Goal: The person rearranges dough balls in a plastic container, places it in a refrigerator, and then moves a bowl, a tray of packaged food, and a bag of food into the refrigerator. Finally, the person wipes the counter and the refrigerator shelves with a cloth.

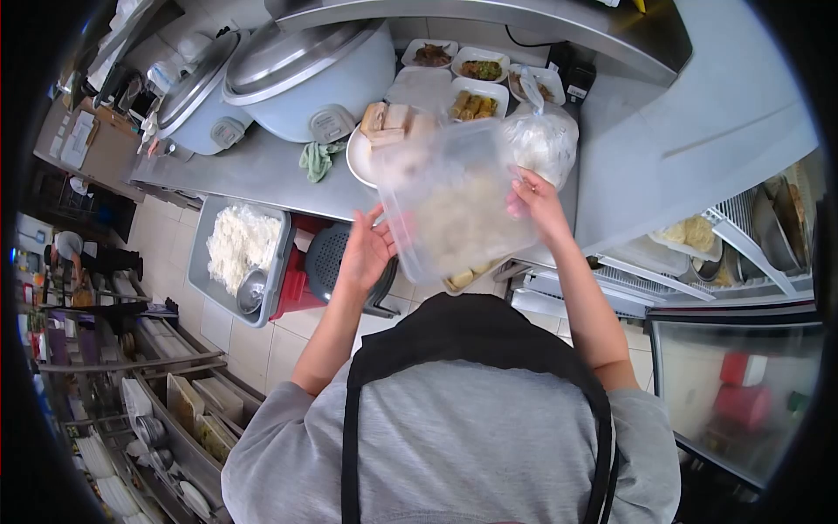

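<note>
Both my hands hold a clear plastic container (449, 205) with pale food inside, lifted over the front edge of the steel counter (262, 170). My left hand (365, 249) supports its left side with fingers spread against the wall. My right hand (534, 199) grips its right edge. Behind the container a white plate (360, 155) carries stacked pale blocks, and a knotted clear bag of white food (546, 140) stands just beyond my right hand.
Two large rice cookers (305, 65) stand at the back left of the counter, with a green cloth (316, 160) beside them. Small side dishes (478, 86) sit at the back. A grey tub of cooked rice (240, 253) rests below the counter. A person bends at far left (74, 253).
</note>
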The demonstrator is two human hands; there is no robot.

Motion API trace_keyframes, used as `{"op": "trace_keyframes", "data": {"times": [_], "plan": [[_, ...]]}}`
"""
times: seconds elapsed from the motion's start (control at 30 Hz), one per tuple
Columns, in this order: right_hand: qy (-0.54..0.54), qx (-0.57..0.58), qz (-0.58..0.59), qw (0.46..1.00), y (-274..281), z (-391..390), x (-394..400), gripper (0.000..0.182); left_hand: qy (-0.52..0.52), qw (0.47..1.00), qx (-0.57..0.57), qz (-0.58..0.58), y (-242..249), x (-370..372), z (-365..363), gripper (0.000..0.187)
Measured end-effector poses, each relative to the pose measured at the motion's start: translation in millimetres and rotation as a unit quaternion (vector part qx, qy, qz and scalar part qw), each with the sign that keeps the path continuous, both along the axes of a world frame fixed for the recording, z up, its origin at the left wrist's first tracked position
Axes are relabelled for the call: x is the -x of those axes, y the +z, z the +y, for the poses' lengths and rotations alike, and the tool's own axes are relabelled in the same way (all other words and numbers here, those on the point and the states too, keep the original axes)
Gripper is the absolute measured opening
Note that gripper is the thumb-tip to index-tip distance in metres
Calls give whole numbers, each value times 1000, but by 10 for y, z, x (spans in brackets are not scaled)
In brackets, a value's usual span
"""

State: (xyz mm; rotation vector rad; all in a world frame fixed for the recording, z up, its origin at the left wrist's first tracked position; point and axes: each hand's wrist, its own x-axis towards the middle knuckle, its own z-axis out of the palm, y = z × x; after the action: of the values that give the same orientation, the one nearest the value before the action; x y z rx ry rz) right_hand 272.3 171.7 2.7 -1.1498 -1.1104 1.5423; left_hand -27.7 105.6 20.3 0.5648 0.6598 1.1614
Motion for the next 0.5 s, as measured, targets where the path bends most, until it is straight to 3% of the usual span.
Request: {"op": "trace_keyframes", "data": {"times": [0.07,0.13,0.17,0.2,0.3,0.5], "plan": [[-2,8,-65,998,-175,119,-34,31,-39,998,1,59,-218,40,-46,49],[0,11,-129,992,-334,172,-42,27,-87,976,25,196,-430,-72,-156,41],[-42,-110,-271,955,-403,197,-45,25,-84,977,27,196,-496,-128,-177,41],[-83,-227,-402,883,-457,213,-42,22,-66,969,53,231,-521,-204,-191,40],[-94,-254,-457,847,-584,185,-63,19,-6,946,49,320,-552,-361,-196,48],[-65,-266,-443,854,-522,188,-91,19,58,895,18,441,-577,-511,-359,61]]}}
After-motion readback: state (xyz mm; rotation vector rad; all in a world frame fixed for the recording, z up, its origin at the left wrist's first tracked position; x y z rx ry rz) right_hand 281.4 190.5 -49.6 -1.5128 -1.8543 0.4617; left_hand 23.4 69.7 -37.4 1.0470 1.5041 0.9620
